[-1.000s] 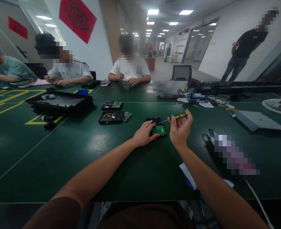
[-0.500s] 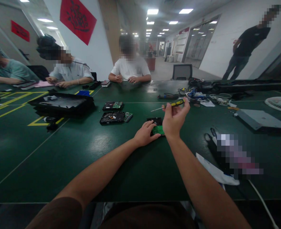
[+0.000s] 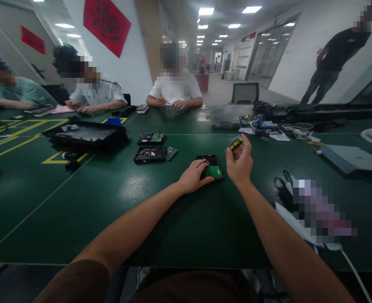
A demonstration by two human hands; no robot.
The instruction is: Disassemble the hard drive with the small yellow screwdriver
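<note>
A black hard drive with a green circuit board [image 3: 215,171] lies flat on the table in front of me. My left hand [image 3: 192,176] grips its left side, thumb along the near edge and fingers over the far part. To the right of the drive, my right hand [image 3: 241,164] is raised and closed around a screwdriver [image 3: 235,144] with a yellow and black handle. The screwdriver's shaft cannot be made out now, and its handle is apart from the drive. Further left lie a hard drive [image 3: 151,138], another hard drive [image 3: 150,155] and a small loose circuit board [image 3: 172,153].
A black tray [image 3: 87,141] stands on the green table [image 3: 160,227] at left. Cables [image 3: 264,125], a grey metal box [image 3: 353,158] and a white packet [image 3: 296,223] lie to the right. Several people sit across the table; one person [image 3: 339,54] stands at the back right.
My right hand with the screwdriver has moved right, away from above the hard drive, uncovering more of the green board. The left hand stays on the drive. The view has shifted slightly.
</note>
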